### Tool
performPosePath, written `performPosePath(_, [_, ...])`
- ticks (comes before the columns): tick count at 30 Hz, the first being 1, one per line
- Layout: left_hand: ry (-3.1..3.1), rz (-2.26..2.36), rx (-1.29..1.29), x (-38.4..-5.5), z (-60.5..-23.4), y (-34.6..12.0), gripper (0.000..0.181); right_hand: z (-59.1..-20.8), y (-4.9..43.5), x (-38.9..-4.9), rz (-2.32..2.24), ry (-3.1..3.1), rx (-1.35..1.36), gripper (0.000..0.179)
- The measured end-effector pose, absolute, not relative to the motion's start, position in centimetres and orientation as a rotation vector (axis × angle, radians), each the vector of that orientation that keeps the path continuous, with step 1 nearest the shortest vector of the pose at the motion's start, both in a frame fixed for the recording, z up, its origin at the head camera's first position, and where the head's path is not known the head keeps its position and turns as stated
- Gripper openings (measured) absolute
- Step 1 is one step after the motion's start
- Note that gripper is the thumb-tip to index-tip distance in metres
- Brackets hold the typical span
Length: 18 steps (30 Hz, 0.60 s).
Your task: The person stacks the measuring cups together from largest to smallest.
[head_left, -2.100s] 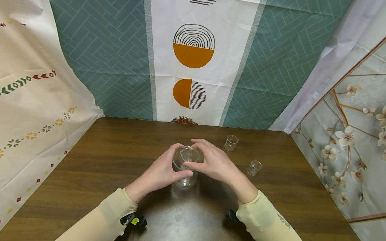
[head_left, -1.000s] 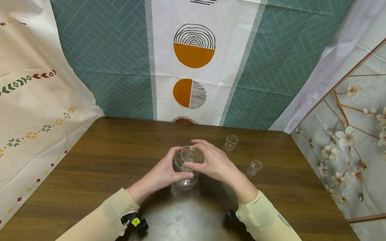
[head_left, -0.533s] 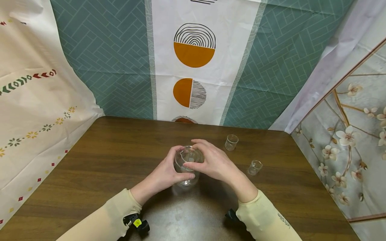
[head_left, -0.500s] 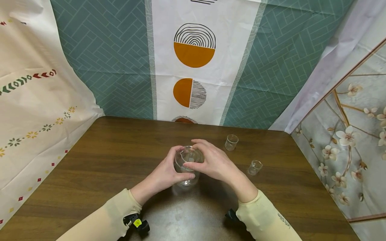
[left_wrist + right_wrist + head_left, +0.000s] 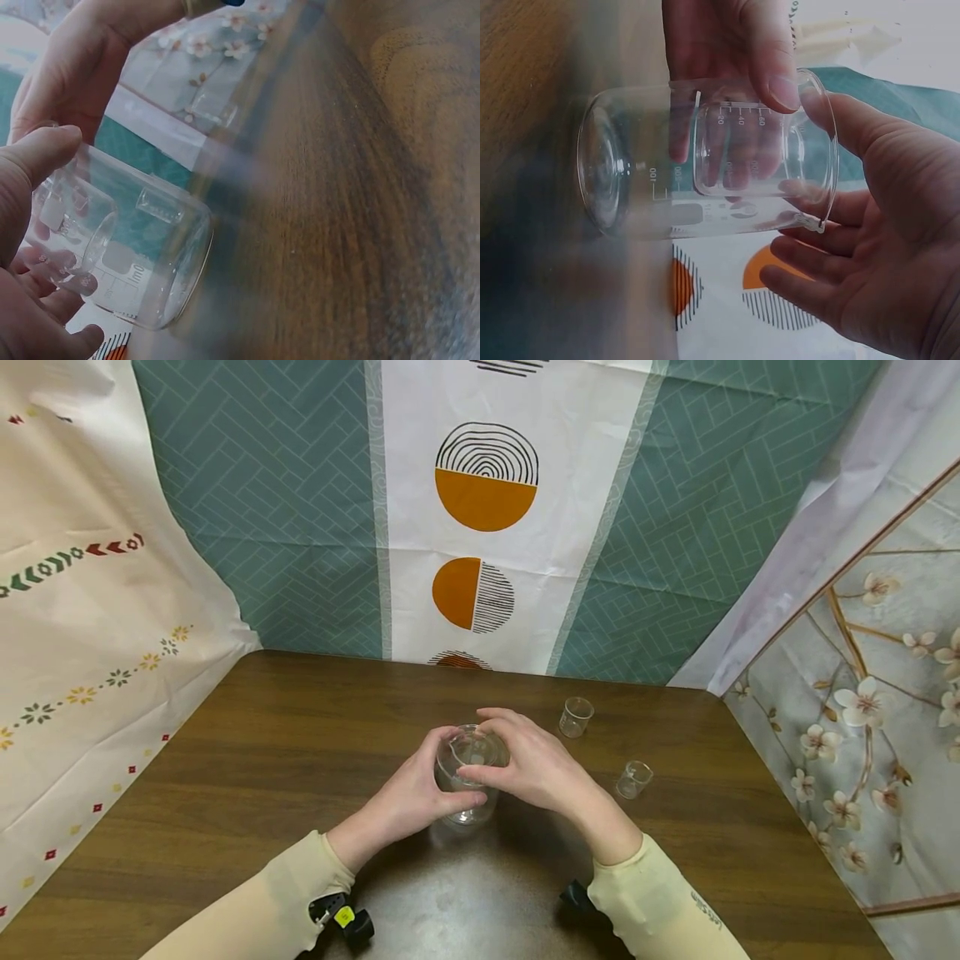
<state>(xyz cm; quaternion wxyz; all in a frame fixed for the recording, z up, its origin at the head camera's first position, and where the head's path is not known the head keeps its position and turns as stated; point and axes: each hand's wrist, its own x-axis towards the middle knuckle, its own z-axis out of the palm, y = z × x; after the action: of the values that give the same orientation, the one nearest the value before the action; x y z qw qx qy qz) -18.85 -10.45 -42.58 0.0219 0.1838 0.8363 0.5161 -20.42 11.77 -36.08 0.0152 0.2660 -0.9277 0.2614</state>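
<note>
Showing the scale [image 5: 742, 118] on the small beaker [image 5: 739, 176] clearly only from the right wrist; curling the left hand [image 5: 408, 793] wide round the big beaker [image 5: 641, 127] at centre, pinching the small beaker inside with the right hand [image 5: 536, 768].

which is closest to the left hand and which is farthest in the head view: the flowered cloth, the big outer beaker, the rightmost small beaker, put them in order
Nearest the left hand first:
1. Big outer beaker: held in that hand.
2. Rightmost small beaker: on the table's right side.
3. Flowered cloth: beyond the table's right edge.
</note>
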Motion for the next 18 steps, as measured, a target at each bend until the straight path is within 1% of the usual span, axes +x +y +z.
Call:
performPosePath(9, [2.608,1.610,0.556,-18.7,-42.6,-10.4,0.096,-35.3,11.9,-20.8,0.788,-2.911,0.953,0.054])
performPosePath(18, [2.598,1.614,0.551,-18.7,-42.6,-10.5,0.095,-34.8,11.8,-21.2,0.738,-2.958,0.982,0.055])
